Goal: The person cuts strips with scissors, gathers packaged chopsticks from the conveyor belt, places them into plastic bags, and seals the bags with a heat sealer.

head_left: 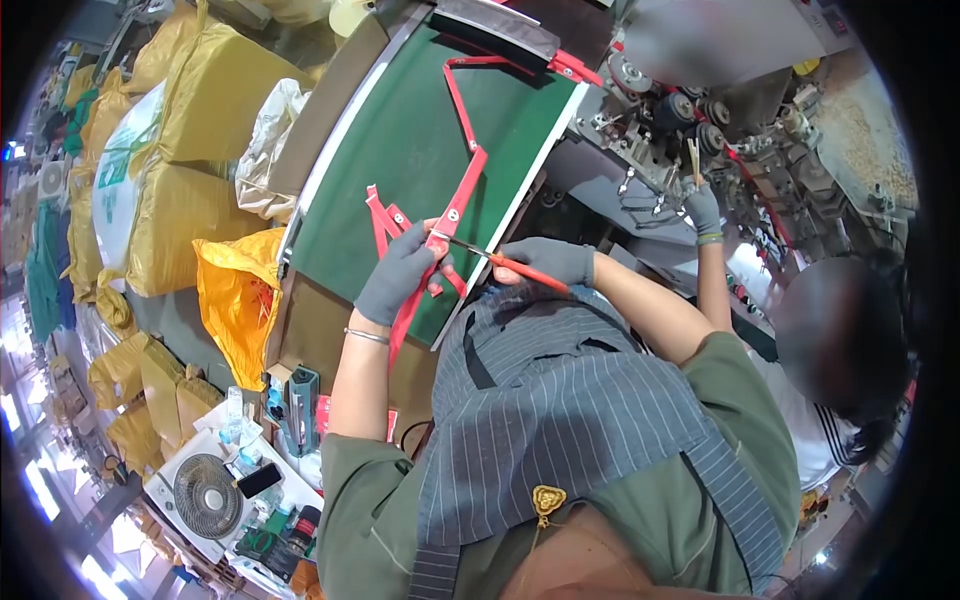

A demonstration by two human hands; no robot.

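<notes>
My left hand (pixel 400 275), in a grey glove, is closed around red jointed segments that look like a folding ruler (pixel 463 190). Several of its segments fan out at angles, with round metal joints between them, and one hangs below the hand. From the right, my gloved right hand (pixel 556 262) grips a slim tool with an orange handle (pixel 540 279) and a thin dark shaft. The shaft's tip reaches a joint beside my left fingers; whether it touches is hard to tell. Beneath lies a green conveyor belt (pixel 370 150).
More red segments pass under a dark bar (pixel 497 32) at the belt's far end. A yellow bag (pixel 238 300) hangs left of the belt, near stacked yellow sacks (pixel 200 90). A fan (pixel 208 495) stands lower left. At right, a co-worker's gloved hand (pixel 705 212) holds thin sticks beside machinery.
</notes>
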